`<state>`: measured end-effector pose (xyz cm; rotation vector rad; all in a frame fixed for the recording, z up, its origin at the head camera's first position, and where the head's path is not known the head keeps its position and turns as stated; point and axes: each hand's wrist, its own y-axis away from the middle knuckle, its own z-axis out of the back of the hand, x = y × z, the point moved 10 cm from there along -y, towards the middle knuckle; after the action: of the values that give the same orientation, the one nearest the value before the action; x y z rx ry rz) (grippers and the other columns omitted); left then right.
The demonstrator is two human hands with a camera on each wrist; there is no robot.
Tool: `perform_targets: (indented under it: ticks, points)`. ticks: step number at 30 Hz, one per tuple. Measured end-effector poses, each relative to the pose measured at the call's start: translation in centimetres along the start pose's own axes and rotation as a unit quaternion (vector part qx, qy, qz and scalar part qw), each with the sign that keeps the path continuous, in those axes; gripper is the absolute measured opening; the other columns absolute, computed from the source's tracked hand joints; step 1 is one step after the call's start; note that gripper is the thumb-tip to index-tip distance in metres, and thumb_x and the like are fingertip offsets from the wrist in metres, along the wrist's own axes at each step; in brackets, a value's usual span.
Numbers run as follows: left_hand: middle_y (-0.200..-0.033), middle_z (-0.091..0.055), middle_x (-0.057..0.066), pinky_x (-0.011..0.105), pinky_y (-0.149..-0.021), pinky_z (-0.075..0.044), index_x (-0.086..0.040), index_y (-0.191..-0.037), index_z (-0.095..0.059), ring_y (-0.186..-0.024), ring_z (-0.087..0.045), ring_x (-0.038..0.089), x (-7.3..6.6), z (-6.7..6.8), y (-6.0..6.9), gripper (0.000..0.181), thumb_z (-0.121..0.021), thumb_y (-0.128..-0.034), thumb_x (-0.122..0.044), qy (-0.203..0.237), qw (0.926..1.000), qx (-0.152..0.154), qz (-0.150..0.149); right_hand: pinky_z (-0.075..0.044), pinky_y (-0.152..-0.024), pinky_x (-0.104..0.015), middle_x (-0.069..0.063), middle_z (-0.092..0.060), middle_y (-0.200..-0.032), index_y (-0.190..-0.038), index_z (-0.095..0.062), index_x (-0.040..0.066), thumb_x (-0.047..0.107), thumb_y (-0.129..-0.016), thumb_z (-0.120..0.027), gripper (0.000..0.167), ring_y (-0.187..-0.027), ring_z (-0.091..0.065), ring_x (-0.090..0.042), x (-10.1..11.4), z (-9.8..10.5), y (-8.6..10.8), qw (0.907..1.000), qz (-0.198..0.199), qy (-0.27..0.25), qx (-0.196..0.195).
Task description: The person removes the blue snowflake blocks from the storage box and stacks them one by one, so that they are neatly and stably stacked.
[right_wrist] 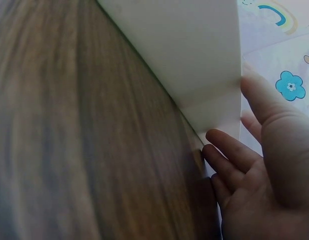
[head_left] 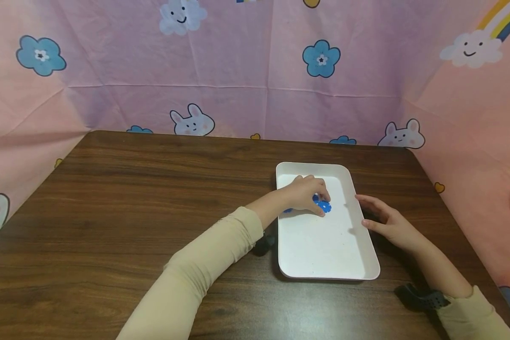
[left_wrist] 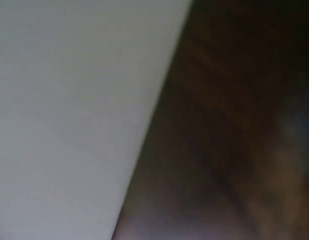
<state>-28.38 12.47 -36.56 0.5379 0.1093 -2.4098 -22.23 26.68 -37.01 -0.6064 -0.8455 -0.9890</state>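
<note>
In the head view a white tray point(head_left: 323, 255) lies on the brown table. The left hand point(head_left: 301, 194) reaches over its left rim, fingers and thumb curled round small blue pieces point(head_left: 324, 206) on the tray floor. Another bit of blue point(head_left: 287, 210) shows beneath the wrist; the palm hides the rest. At the tray's right rim rests the right hand point(head_left: 391, 225), thumb and fingers loosely extended. The right wrist view shows its fingertips against the outer wall of the tray point(right_wrist: 189, 55). Only the tray's pale surface point(left_wrist: 69, 110) and dark table fill the blurred left wrist view, without the hand.
The wooden table point(head_left: 110, 212) extends far to the left of the tray. A dark object point(head_left: 263, 245) sits beside the tray's left rim under the left forearm. A black strap point(head_left: 422, 298) is at the right wrist. Patterned pink cloth point(head_left: 238, 61) hangs behind and along both sides.
</note>
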Motion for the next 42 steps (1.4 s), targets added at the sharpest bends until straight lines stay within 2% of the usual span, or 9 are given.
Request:
perform_targets:
  ticks: [15, 17, 23, 25, 29, 32, 37, 39, 42]
  points:
    - [-0.093, -0.064, -0.016, 0.026, -0.081, -0.029, -0.023, -0.103, -0.073, -0.093, -0.044, 0.007, 0.0, 0.1, -0.2, 0.034, -0.079, -0.0766, -0.044, 0.002, 1.0000, -0.005, 0.002, -0.035, -0.090, -0.013, -0.024, -0.039, -0.142, -0.142, -0.037, 0.002, 0.005, -0.092, -0.061, 0.056, -0.119, -0.041, 0.004, 0.0, 0.0, 0.0, 1.0000, -0.001, 0.000, -0.002]
    - [-0.092, -0.064, -0.016, 0.026, -0.082, -0.029, -0.022, -0.102, -0.073, -0.093, -0.043, 0.006, -0.1, 0.2, -0.1, 0.034, -0.079, -0.0765, -0.044, 0.004, 1.0000, -0.008, -0.001, -0.035, -0.090, -0.013, -0.024, -0.039, -0.142, -0.142, -0.037, 0.002, 0.005, -0.092, -0.061, 0.056, -0.121, -0.042, 0.000, 0.0, 0.0, 0.0, 1.0000, -0.001, 0.001, -0.002]
    - [-0.091, -0.064, -0.017, 0.026, -0.082, -0.029, -0.022, -0.103, -0.074, -0.093, -0.043, 0.006, -0.7, 0.8, 0.2, 0.033, -0.080, -0.0771, -0.040, 0.008, 0.9991, -0.034, -0.022, -0.035, -0.091, -0.014, -0.024, -0.039, -0.143, -0.143, -0.037, 0.001, 0.005, -0.093, -0.061, 0.056, -0.120, -0.041, 0.001, -0.1, -0.1, 0.0, 1.0000, -0.003, -0.003, -0.001]
    - [-0.094, -0.065, -0.017, 0.025, -0.083, -0.028, -0.021, -0.105, -0.074, -0.094, -0.042, 0.005, -1.0, 1.1, 0.4, 0.033, -0.079, -0.0778, -0.039, 0.007, 0.9984, -0.046, -0.031, -0.038, -0.095, -0.022, -0.023, -0.039, -0.143, -0.143, -0.036, 0.002, 0.006, -0.093, -0.061, 0.056, -0.125, -0.043, -0.011, -0.2, -0.1, 0.0, 1.0000, -0.005, 0.002, -0.001]
    - [-0.099, -0.067, -0.015, 0.026, -0.084, -0.028, -0.021, -0.108, -0.074, -0.096, -0.043, 0.006, -1.7, 2.4, 1.2, 0.034, -0.079, -0.0785, -0.036, 0.006, 0.9961, -0.074, -0.049, -0.037, -0.098, -0.052, -0.023, -0.038, -0.144, -0.144, -0.036, 0.002, 0.006, -0.093, -0.061, 0.056, -0.128, -0.039, -0.040, -0.4, 0.0, 0.0, 0.9999, -0.009, 0.006, 0.000]
    - [-0.100, -0.068, -0.013, 0.027, -0.084, -0.028, -0.020, -0.108, -0.074, -0.098, -0.044, 0.006, -2.1, 3.3, 2.0, 0.033, -0.079, -0.0788, -0.035, 0.003, 0.9937, -0.096, -0.058, -0.031, -0.096, -0.062, -0.023, -0.037, -0.144, -0.144, -0.035, 0.002, 0.006, -0.093, -0.061, 0.057, -0.128, -0.035, -0.046, -0.4, -0.1, -0.1, 0.9999, -0.011, 0.003, 0.001]
    - [-0.101, -0.067, -0.012, 0.030, -0.088, -0.030, -0.021, -0.107, -0.074, -0.100, -0.045, 0.007, -2.6, 4.6, 3.4, 0.031, -0.078, -0.0790, -0.033, 0.002, 0.9892, -0.127, -0.073, -0.033, -0.097, -0.059, -0.021, -0.038, -0.144, -0.144, -0.036, 0.003, 0.007, -0.093, -0.061, 0.057, -0.128, -0.037, -0.042, -0.5, -0.1, -0.1, 0.9998, -0.017, 0.009, 0.002]
    - [-0.100, -0.067, -0.011, 0.031, -0.089, -0.030, -0.020, -0.106, -0.074, -0.100, -0.045, 0.008, -2.8, 5.0, 4.1, 0.030, -0.078, -0.0790, -0.031, 0.007, 0.9872, -0.138, -0.080, -0.036, -0.098, -0.054, -0.021, -0.039, -0.144, -0.144, -0.036, 0.003, 0.007, -0.093, -0.062, 0.057, -0.128, -0.040, -0.037, -0.5, -0.1, 0.0, 0.9998, -0.016, 0.012, 0.001]
    - [-0.099, -0.067, -0.011, 0.031, -0.089, -0.030, -0.020, -0.104, -0.074, -0.098, -0.045, 0.008, -3.0, 5.6, 5.0, 0.027, -0.077, -0.0786, -0.029, 0.012, 0.9838, -0.154, -0.091, -0.040, -0.098, -0.036, -0.020, -0.039, -0.143, -0.144, -0.036, 0.004, 0.006, -0.093, -0.062, 0.057, -0.127, -0.042, -0.021, -0.4, 0.0, 0.0, 0.9999, -0.013, 0.009, 0.000]
